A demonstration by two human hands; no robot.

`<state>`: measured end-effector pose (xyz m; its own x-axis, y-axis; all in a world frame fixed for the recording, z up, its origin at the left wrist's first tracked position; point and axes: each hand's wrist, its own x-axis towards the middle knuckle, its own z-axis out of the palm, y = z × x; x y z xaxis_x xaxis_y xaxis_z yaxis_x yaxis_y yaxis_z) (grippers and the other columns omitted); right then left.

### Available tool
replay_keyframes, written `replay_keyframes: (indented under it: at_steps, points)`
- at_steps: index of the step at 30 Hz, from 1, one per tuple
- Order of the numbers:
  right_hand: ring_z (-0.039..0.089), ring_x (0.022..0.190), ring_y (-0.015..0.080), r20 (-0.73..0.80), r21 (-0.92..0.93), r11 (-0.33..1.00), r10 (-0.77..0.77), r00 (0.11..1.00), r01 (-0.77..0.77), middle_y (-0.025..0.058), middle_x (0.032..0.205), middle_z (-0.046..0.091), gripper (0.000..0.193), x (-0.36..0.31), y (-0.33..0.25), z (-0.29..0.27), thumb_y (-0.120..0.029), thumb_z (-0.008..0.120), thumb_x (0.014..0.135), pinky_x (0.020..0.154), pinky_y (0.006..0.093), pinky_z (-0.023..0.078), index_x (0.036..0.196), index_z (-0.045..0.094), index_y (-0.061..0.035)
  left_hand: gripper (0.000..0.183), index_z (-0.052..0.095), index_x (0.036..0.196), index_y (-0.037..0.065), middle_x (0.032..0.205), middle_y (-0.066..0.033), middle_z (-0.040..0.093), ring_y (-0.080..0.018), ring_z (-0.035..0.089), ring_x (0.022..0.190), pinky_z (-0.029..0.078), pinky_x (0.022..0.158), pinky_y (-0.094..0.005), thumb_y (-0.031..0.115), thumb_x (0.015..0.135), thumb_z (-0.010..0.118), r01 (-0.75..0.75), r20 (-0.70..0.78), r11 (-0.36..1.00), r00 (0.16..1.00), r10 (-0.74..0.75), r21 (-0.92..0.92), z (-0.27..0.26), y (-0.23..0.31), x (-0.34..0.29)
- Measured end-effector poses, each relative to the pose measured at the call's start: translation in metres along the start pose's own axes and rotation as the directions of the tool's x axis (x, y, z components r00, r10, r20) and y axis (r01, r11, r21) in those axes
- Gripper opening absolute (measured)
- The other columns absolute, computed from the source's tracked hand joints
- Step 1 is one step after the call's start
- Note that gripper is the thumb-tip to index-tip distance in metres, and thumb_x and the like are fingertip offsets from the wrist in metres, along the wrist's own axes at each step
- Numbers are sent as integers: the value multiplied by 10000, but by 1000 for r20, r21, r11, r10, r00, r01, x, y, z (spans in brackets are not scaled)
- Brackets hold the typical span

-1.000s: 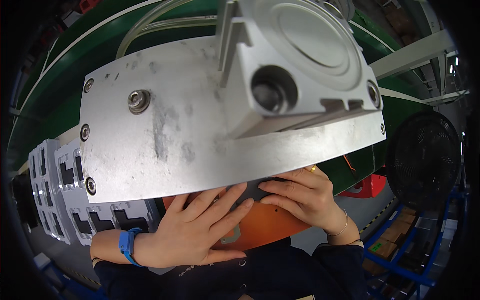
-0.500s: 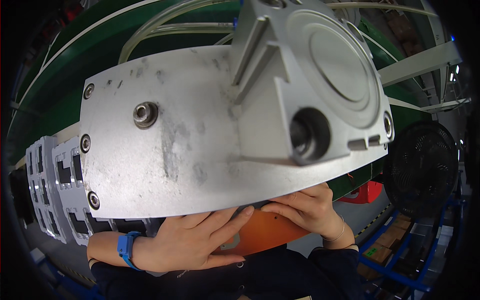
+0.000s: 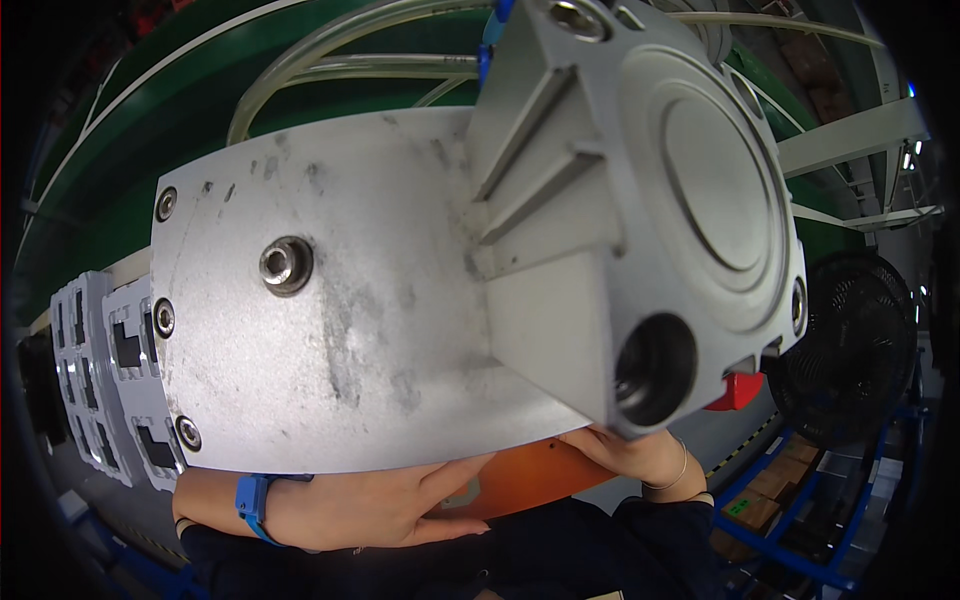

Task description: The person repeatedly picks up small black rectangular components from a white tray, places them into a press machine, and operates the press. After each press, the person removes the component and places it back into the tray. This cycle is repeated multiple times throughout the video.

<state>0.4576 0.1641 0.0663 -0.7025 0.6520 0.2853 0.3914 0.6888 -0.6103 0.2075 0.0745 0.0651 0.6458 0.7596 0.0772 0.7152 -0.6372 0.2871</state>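
Observation:
A large silver metal plate (image 3: 240, 380) with bolts fills the middle of the view. On its right rises a cast grey metal block (image 3: 550, 315) with a round face and a deep bore. My left hand (image 3: 375, 508) lies flat below the plate's near edge, its thumb stretched out and apart; the other fingertips go out of sight under the plate. Between the hands, close to my body, is an orange panel (image 3: 545, 478). My right hand (image 3: 640, 460) is at the panel's far right side, and the plate and block hide its fingers. Whatever lies beneath the plate is hidden.
Pale plastic trays (image 3: 88, 375) with cut-outs stand at the left. A black fan (image 3: 840, 340) is at the right, above a blue rack (image 3: 790, 545) with cardboard boxes. Clear hoses (image 3: 330, 50) run behind the plate over a green surface (image 3: 130, 200). A red object (image 3: 738, 392) shows beside the block.
The plate and block appear lower and larger in view, nearer to me. They now cover more of both hands and the orange panel. The hands stay in nearly the same place.

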Motion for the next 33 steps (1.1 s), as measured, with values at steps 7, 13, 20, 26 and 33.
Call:
replay_keyframes:
  at_steps: [7,13,20,26,33]
  points:
    - [672,776,183,-16,15,1000,13,1000,-12,61,934,716,259,-3,2,3,-164,830,725,739,291,508,945,753,-53,821,572,1380,154,1438,-112,501,-307,425,1284,280,1063,-481,723,790,610,21,-11,999,1000,-22,-45,2,0,1]
    - [649,815,161,-27,-25,998,-56,998,55,52,998,703,229,-4,8,6,-201,813,745,702,283,475,917,741,-68,793,592,1345,136,1434,-128,509,-326,451,1278,301,1053,-471,701,790,625,49,-23,992,998,-52,-114,5,2,2]
    - [633,850,207,-29,38,999,-15,999,16,76,1063,693,200,-3,6,6,-164,815,737,737,309,493,879,727,-53,774,603,1326,131,1431,-136,509,-324,449,1290,312,1053,-476,688,789,633,64,-60,996,996,-68,-62,3,5,3]
    - [634,888,200,-11,39,999,-2,1000,2,64,1078,699,185,-3,5,5,-171,809,742,754,306,483,864,726,-59,757,605,1321,131,1435,-137,502,-330,444,1299,299,1073,-486,677,797,632,56,-56,996,997,-59,-63,4,4,3]
    - [620,961,209,-12,11,1000,-8,1000,8,68,1089,699,182,1,1,2,-154,809,733,803,319,492,848,718,-47,754,594,1333,131,1441,-145,492,-340,427,1325,269,1112,-509,668,804,630,59,-43,996,997,-62,-63,4,5,3]
